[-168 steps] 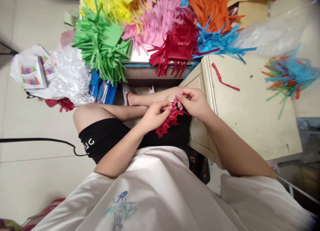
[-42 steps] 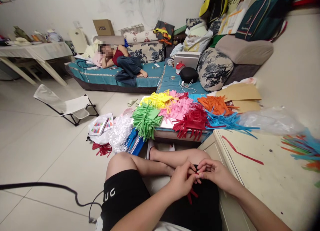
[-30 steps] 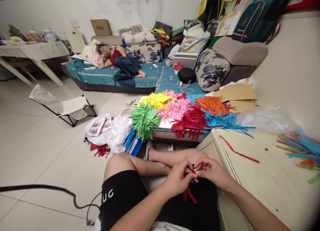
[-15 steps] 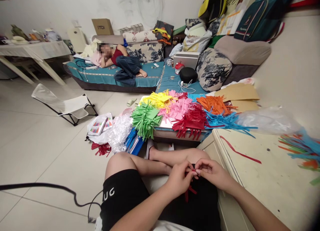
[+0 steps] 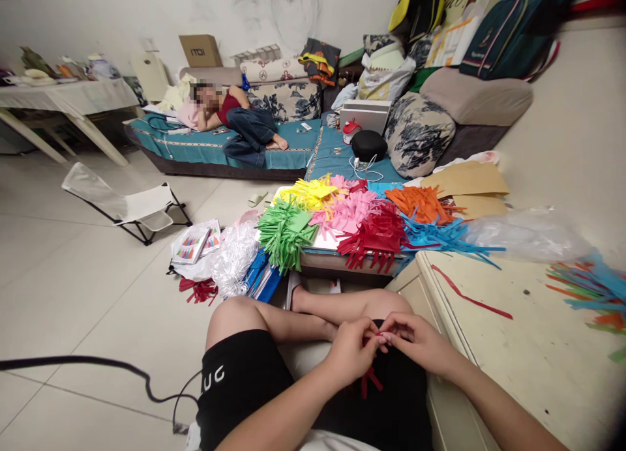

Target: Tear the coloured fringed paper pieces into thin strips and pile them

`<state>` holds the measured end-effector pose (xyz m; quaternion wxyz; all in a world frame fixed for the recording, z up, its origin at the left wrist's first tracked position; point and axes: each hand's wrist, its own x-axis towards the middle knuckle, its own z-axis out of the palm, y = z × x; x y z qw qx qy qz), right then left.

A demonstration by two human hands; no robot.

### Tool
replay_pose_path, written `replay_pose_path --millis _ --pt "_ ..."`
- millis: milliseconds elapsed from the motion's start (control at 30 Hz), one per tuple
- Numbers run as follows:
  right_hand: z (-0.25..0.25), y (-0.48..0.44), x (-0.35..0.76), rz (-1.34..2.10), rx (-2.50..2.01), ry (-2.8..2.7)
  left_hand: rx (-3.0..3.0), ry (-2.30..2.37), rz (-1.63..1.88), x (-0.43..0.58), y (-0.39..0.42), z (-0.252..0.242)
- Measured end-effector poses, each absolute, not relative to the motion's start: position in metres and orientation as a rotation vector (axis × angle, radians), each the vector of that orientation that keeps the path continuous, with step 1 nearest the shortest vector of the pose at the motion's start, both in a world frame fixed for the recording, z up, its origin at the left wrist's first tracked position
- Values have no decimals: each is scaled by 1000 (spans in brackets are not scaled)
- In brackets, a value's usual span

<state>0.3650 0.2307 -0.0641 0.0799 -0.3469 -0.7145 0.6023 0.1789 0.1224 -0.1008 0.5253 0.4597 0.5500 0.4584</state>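
My left hand (image 5: 351, 352) and my right hand (image 5: 415, 339) meet over my lap, fingertips pinched together on a small red fringed paper piece (image 5: 369, 377). Its cut strips hang down below my fingers against my black shorts. Most of the paper is hidden inside my hands. Ahead of my knees lies a low board heaped with fringed paper in green (image 5: 286, 232), yellow, pink, red (image 5: 374, 238), orange and blue.
A cream tabletop (image 5: 518, 347) on my right carries a loose red strip (image 5: 472, 299) and a pile of mixed strips (image 5: 589, 288). A person lies on the teal sofa (image 5: 229, 152). A folding chair (image 5: 124, 204), clear plastic bags and a black cable (image 5: 88, 363) are on the tiled floor.
Several seconds ago my view pointed straight down at my lap; now it is raised toward the room. Over the last second my fingers keep working the red paper, barely shifting.
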Motion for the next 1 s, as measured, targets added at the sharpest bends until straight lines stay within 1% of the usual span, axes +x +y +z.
replay_pose_path --millis 233,433,700,767,1000 --pt "-68 231 366 1559 -1117 -2309 1161 1392 1148 179 124 -103" --pt "-76 230 367 1643 -1102 -2281 1130 1371 1155 180 123 -104" --pt "-70 234 365 1801 -1096 -2120 1162 1374 1116 179 125 -103" --pt "-70 235 365 1783 -1096 -2143 1172 1370 1123 179 125 -105" --pt "-76 230 366 1549 -1133 -2320 1195 1415 1115 178 126 -106"
